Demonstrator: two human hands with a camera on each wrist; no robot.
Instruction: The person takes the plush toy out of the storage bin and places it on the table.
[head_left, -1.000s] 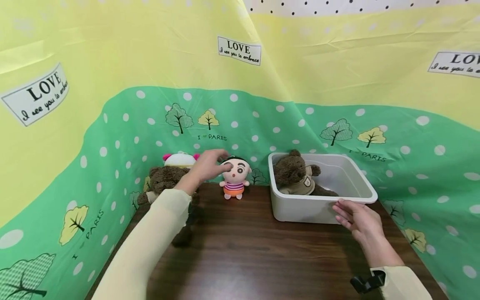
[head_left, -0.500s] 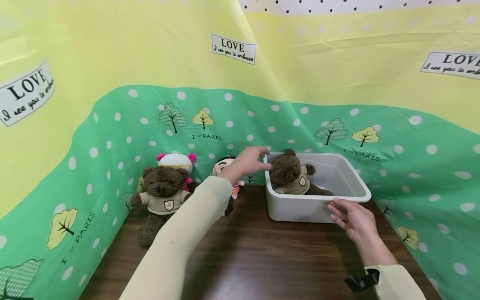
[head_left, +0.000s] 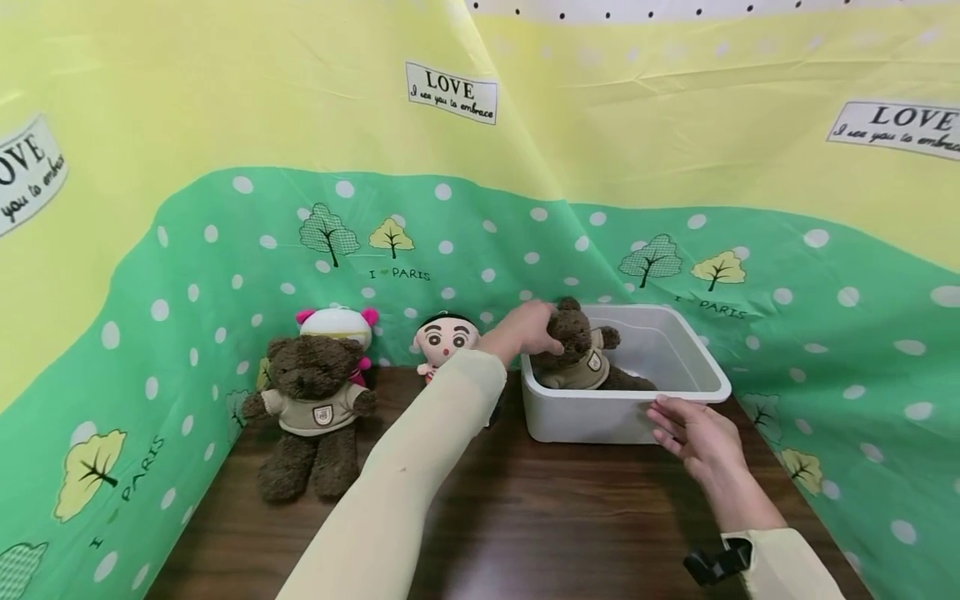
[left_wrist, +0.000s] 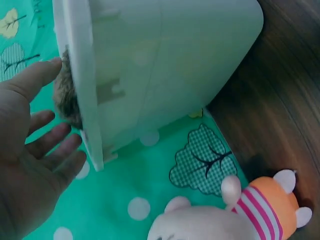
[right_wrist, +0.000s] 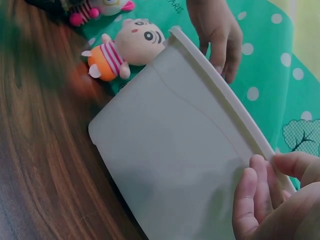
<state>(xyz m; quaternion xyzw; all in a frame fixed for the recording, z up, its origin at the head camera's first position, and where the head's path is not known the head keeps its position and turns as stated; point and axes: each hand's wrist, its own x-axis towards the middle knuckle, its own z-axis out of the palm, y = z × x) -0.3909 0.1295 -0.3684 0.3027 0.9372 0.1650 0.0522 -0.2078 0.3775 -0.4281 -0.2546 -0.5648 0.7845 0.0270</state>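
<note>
A brown teddy bear in a beige sweater leans at the left end of a light grey plastic box. My left hand reaches over the box's left rim to the bear's head. In the left wrist view its thumb and fingers are spread, with the thumb tip right at the brown fur. Most of the bear is hidden behind the box wall there. My right hand pinches the near rim at the right, its thumb on top and its fingers under the lip.
A second brown teddy bear sits at the left of the wooden table. Behind it is a white-headed plush with pink ears. A boy doll stands between them and the box, partly behind my left arm. Printed cloth hangs behind.
My left hand has moved right, from beside the boy doll to the head of the bear in the box. The right hand keeps its hold on the rim. The head view has shifted slightly right.
</note>
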